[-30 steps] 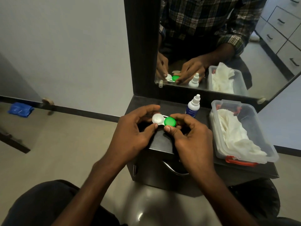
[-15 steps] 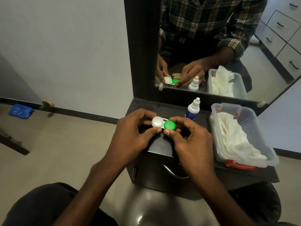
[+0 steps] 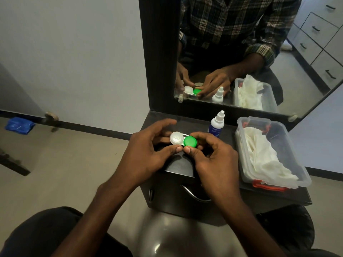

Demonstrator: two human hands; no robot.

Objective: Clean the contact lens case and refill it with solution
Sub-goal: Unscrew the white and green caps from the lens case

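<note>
Both hands hold the contact lens case [image 3: 182, 140] above the dark dresser top [image 3: 178, 164]. The case has a white cap [image 3: 176, 138] on the left and a green cap [image 3: 190, 141] on the right, both in place. My left hand [image 3: 148, 151] pinches the white end between thumb and fingers. My right hand [image 3: 215, 160] grips the green cap, with its thumb at the cap's near edge. The solution bottle [image 3: 216, 124], white with a blue label and its cap on, stands upright just behind my right hand.
A clear plastic box [image 3: 304, 175] holding white tissues sits at the right of the dresser top. A mirror [image 3: 241, 52] stands behind and reflects the hands and bottle. A drawer handle [image 3: 193, 195] is below the top's front edge. A blue cloth [image 3: 18, 125] lies on the floor at left.
The hands have barely shifted. My left fingers have spread a little above the white cap, while my right hand keeps its grip on the green cap.
</note>
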